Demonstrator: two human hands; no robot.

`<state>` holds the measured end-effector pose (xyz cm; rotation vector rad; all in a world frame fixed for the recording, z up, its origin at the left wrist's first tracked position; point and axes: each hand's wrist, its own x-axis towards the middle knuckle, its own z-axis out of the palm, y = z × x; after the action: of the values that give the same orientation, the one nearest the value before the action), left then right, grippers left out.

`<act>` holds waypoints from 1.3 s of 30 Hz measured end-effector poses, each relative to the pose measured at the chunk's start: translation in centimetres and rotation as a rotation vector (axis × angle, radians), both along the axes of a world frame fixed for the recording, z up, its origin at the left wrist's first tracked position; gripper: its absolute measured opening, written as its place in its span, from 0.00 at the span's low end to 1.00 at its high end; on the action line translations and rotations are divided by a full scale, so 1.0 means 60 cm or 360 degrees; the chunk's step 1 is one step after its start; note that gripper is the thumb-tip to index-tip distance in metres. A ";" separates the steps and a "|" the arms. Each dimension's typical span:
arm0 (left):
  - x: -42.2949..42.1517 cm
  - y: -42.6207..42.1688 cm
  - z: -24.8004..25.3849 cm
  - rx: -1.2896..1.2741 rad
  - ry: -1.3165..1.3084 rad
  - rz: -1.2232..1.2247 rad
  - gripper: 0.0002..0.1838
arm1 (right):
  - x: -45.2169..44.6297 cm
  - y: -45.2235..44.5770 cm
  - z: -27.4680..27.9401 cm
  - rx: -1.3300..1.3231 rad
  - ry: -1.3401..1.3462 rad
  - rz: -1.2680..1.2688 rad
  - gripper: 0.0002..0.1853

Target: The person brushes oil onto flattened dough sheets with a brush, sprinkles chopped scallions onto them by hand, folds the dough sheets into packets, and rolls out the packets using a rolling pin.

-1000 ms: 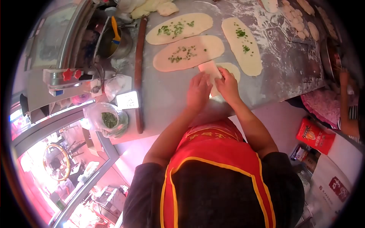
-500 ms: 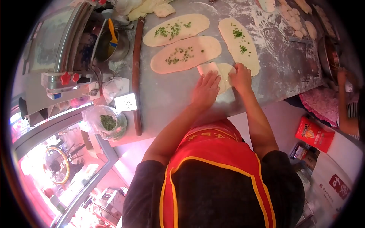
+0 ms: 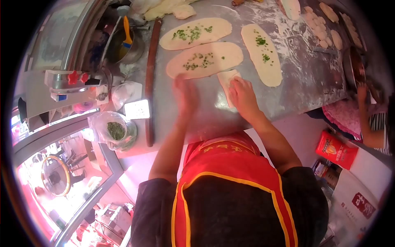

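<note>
While the left hand (image 3: 242,92) grips the folded dough strip (image 3: 225,84) near the table's (image 3: 164,111) front edge, probably steadying it, the right hand (image 3: 186,95) is apart, blurred beside the green-topped oval (image 3: 214,69); whether its fingers are closed, can't tell.

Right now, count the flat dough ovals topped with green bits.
3: the far left oval, the near left oval just below it in view, and the right oval beside them. No others show.
</note>
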<state>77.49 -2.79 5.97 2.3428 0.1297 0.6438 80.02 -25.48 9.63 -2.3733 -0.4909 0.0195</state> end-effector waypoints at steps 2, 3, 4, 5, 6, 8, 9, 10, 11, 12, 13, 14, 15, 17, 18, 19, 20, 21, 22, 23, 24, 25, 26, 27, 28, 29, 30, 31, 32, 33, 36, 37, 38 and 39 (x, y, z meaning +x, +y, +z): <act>0.023 0.061 0.000 0.0104 0.0188 0.0416 0.22 | -0.025 0.005 -0.005 -0.0155 -0.0150 0.0178 0.26; 0.040 0.092 -0.025 0.0151 0.0325 0.0612 0.23 | -0.037 0.006 -0.009 -0.0231 -0.0227 0.0268 0.29; 0.051 0.112 -0.024 -0.0070 0.0465 0.0603 0.23 | -0.044 0.005 -0.010 -0.0248 -0.0204 0.0310 0.31; 0.061 0.126 -0.014 -0.0294 0.0599 0.0593 0.23 | -0.047 0.000 -0.010 -0.0267 -0.0183 0.0355 0.33; 0.073 0.134 -0.006 -0.0521 0.0726 0.0581 0.23 | -0.043 -0.003 -0.011 -0.0286 -0.0164 0.0402 0.35; 0.090 0.144 0.020 -0.0880 0.1070 0.0581 0.20 | -0.041 0.000 -0.011 -0.0225 -0.0055 0.0337 0.34; 0.099 0.147 0.031 -0.1062 0.1235 0.0573 0.18 | -0.037 0.001 -0.011 -0.0194 -0.0004 0.0302 0.33; 0.106 0.153 0.021 -0.0996 0.1174 0.0563 0.17 | -0.030 -0.001 -0.007 -0.0087 -0.0030 0.0310 0.32; 0.108 0.155 0.011 -0.0931 0.1117 0.0553 0.16 | -0.025 -0.005 0.000 0.0019 -0.0052 0.0318 0.31; 0.107 0.156 0.002 -0.0867 0.1068 0.0545 0.15 | -0.020 -0.008 0.008 0.0123 -0.0066 0.0326 0.30; 0.107 0.156 -0.008 -0.0649 0.0992 0.0531 0.15 | -0.013 -0.007 0.015 0.0128 -0.0083 0.0315 0.29; 0.108 0.145 -0.002 -0.0428 0.0915 0.0515 0.15 | -0.004 -0.004 0.022 0.0135 -0.0100 0.0302 0.28; 0.108 0.135 0.004 -0.0207 0.0840 0.0498 0.15 | 0.004 -0.001 0.027 0.0143 -0.0114 0.0289 0.26; 0.108 0.121 0.014 -0.0261 0.0771 0.0615 0.15 | 0.030 0.006 0.032 0.0213 -0.0130 0.0306 0.24; 0.110 0.119 0.016 -0.0289 0.0736 0.0675 0.15 | 0.042 0.010 0.034 0.0247 -0.0137 0.0316 0.23; 0.111 0.126 0.012 -0.0269 0.0835 0.0619 0.16 | 0.053 0.014 0.038 0.0254 -0.0144 0.0332 0.23; 0.114 0.138 0.005 -0.0248 0.0934 0.0563 0.16 | 0.063 0.019 0.042 0.0261 -0.0152 0.0348 0.23; 0.115 0.147 -0.005 -0.0228 0.1035 0.0507 0.17 | 0.070 0.024 0.043 0.0269 -0.0157 0.0363 0.23; 0.117 0.151 -0.015 -0.0365 0.1006 0.0455 0.18 | 0.075 0.030 0.038 0.0273 -0.0137 0.0399 0.24; 0.124 0.151 -0.011 -0.0503 0.0971 0.0403 0.19 | 0.081 0.036 0.030 0.0278 -0.0120 0.0435 0.24; 0.131 0.152 -0.006 -0.0636 0.0930 0.0347 0.19 | 0.089 0.044 0.025 0.0283 -0.0108 0.0469 0.24; 0.135 0.145 -0.003 -0.0718 0.0913 0.0299 0.18 | 0.096 0.052 0.021 0.0303 -0.0114 0.0498 0.24; 0.140 0.108 0.046 -0.0801 0.0904 0.0251 0.17 | 0.099 0.059 0.018 0.0322 -0.0113 0.0525 0.25; 0.144 0.076 0.071 -0.0886 0.0899 0.0206 0.16 | 0.099 0.066 0.014 0.0340 -0.0104 0.0554 0.25; 0.150 0.057 0.065 -0.0887 0.0955 0.0141 0.16 | 0.101 0.074 0.009 0.0295 -0.0080 0.0587 0.26; 0.157 0.039 0.057 -0.0890 0.1007 0.0076 0.16 | 0.106 0.081 0.003 0.0247 -0.0059 0.0622 0.27; 0.163 0.029 0.050 -0.0894 0.1053 0.0009 0.16 | 0.113 0.089 -0.002 0.0198 -0.0044 0.0657 0.29; 0.165 0.024 0.037 -0.1064 0.0965 0.0007 0.16 | 0.120 0.099 -0.007 0.0127 -0.0057 0.0693 0.30; 0.165 0.019 0.030 -0.1232 0.0877 0.0002 0.16 | 0.125 0.108 -0.012 0.0055 -0.0068 0.0725 0.31; 0.164 0.017 0.023 -0.1397 0.0789 -0.0003 0.16 | 0.129 0.116 -0.016 -0.0016 -0.0077 0.0755 0.33; 0.154 0.031 0.040 -0.1110 0.0812 -0.0025 0.16 | 0.133 0.128 -0.023 -0.0151 -0.0327 0.0835 0.36; 0.149 0.039 0.035 -0.0930 0.0774 0.0064 0.17 | 0.133 0.130 -0.027 -0.0174 -0.0365 0.0823 0.35; 0.145 0.045 0.032 -0.0747 0.0733 0.0150 0.18 | 0.134 0.131 -0.031 -0.0195 -0.0405 0.0808 0.34; 0.141 0.050 0.029 -0.0565 0.0694 0.0235 0.20 | 0.134 0.132 -0.034 -0.0218 -0.0444 0.0794 0.33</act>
<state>85.94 0.23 7.71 2.1010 0.5696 0.1479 88.06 -17.56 7.56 -2.3336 -1.2402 -0.0534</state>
